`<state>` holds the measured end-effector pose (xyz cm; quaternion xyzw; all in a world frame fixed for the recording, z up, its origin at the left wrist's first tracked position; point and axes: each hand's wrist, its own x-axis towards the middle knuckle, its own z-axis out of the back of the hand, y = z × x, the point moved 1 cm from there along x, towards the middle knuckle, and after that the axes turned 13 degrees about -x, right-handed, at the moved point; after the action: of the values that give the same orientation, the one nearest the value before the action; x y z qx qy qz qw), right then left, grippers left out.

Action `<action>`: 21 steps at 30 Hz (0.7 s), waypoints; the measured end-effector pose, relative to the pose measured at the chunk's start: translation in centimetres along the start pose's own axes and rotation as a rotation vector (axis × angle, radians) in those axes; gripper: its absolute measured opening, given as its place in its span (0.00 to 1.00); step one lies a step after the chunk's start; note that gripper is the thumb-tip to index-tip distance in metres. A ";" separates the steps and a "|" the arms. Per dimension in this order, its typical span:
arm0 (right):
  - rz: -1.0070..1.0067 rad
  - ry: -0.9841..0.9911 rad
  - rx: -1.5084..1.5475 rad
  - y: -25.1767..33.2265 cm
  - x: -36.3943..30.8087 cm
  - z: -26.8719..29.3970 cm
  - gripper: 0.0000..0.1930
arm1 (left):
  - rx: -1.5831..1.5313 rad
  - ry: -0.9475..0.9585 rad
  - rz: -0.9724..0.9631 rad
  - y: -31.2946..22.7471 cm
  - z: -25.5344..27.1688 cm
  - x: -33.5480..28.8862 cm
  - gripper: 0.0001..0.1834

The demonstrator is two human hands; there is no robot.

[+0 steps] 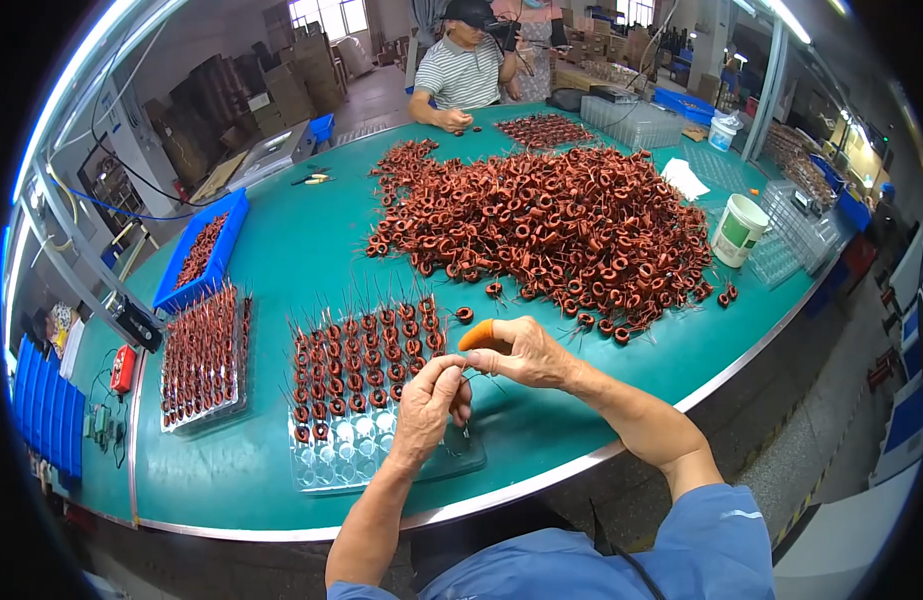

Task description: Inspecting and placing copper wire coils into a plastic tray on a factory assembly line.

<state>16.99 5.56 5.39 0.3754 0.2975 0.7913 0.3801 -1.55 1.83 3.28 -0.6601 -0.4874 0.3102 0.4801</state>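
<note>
My left hand [427,408] is closed, its thumb and fingertips pinching over the near right part of a clear plastic tray [327,472]. Meeting it fingertip to fingertip, my right hand [527,354] is closed too, with an orange finger cot [478,335] on one finger. Thin wire leads [494,381] poke out between the hands, like those on the reddish-brown ring coils; the coil's body is hidden by my fingers. Ring coils [355,362] stand in rows in the tray's farther cups, leads upward, while several nearer cups hold none. One loose coil [465,315] lies just beyond my hands.
A large heap of ring coils [542,220] covers the middle of the green table [282,240]. At left stand a filled tray [199,360] and a blue bin [217,245]. A white tub [740,230] and stacked clear trays [797,225] stand right. Across sits a co-worker [464,75].
</note>
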 end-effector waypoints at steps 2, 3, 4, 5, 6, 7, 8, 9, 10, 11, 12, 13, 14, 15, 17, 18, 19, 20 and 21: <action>-0.060 0.037 0.015 0.7 0.0 0.3 0.14 | -0.033 -0.002 0.010 -0.3 0.2 0.0 0.15; -0.082 0.009 -0.012 0.8 0.1 0.3 0.15 | -0.094 0.019 0.039 -0.4 0.3 0.0 0.15; -0.105 -0.021 -0.041 0.9 0.1 0.2 0.15 | -0.155 0.042 0.070 -0.5 0.2 -0.1 0.16; -0.107 -0.022 -0.041 0.8 0.1 0.2 0.15 | -0.156 0.043 0.071 -0.6 0.2 -0.1 0.16; -0.069 -0.059 -0.061 0.6 0.1 0.1 0.14 | -0.170 0.043 0.072 -0.6 0.1 -0.1 0.16; -0.031 -0.098 -0.082 0.4 0.1 0.1 0.14 | -0.184 0.046 0.074 -0.7 0.0 -0.1 0.17; -0.034 -0.102 -0.083 -0.1 0.2 0.0 0.14 | -0.184 0.050 0.077 -0.6 -0.1 -0.1 0.17; 0.075 -0.157 -0.148 -0.7 0.3 0.0 0.13 | -0.173 0.047 0.071 -0.6 -0.1 0.0 0.17; 0.184 -0.207 -0.211 -0.7 0.5 -0.1 0.13 | -0.163 0.039 0.065 -0.5 0.0 -0.1 0.17; 0.195 -0.231 -0.201 -0.6 0.4 -0.4 0.11 | -0.170 0.007 0.073 -0.3 0.2 0.0 0.16; 0.192 -0.232 -0.199 -0.5 0.5 -0.4 0.11 | -0.177 -0.024 0.080 0.0 0.4 0.2 0.15; 0.283 -0.307 -0.369 -0.1 0.4 -0.4 0.10 | -0.155 -0.082 0.082 -0.1 0.5 0.4 0.15; 0.374 -0.380 -0.540 0.4 0.4 -0.4 0.10 | -0.139 -0.119 0.021 0.4 1.1 0.9 0.14; 0.339 -0.352 -0.547 1.0 0.0 -0.6 0.09 | -0.192 -0.134 0.024 0.4 1.4 1.3 0.14; 0.337 -0.341 -0.533 1.1 -0.2 -1.1 0.10 | -0.215 -0.146 0.029 0.4 1.6 1.1 0.14; 0.334 -0.328 -0.518 1.1 -0.2 -1.2 0.10 | -0.216 -0.142 0.040 0.5 1.6 0.8 0.15; 0.270 -0.311 -0.374 0.6 -0.1 -1.0 0.11 | -0.217 -0.137 0.054 0.5 1.5 0.8 0.15; 0.194 -0.284 -0.309 0.3 -0.1 -0.8 0.11 | -0.219 -0.137 0.055 0.5 1.3 0.7 0.15; 0.117 -0.254 -0.243 -0.1 -0.1 -0.5 0.11 | -0.214 -0.126 0.057 0.4 1.0 0.5 0.16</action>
<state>16.62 5.46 5.05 0.4405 0.1270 0.7882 0.4105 -2.12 2.57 2.60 -0.7005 -0.5280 0.3106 0.3662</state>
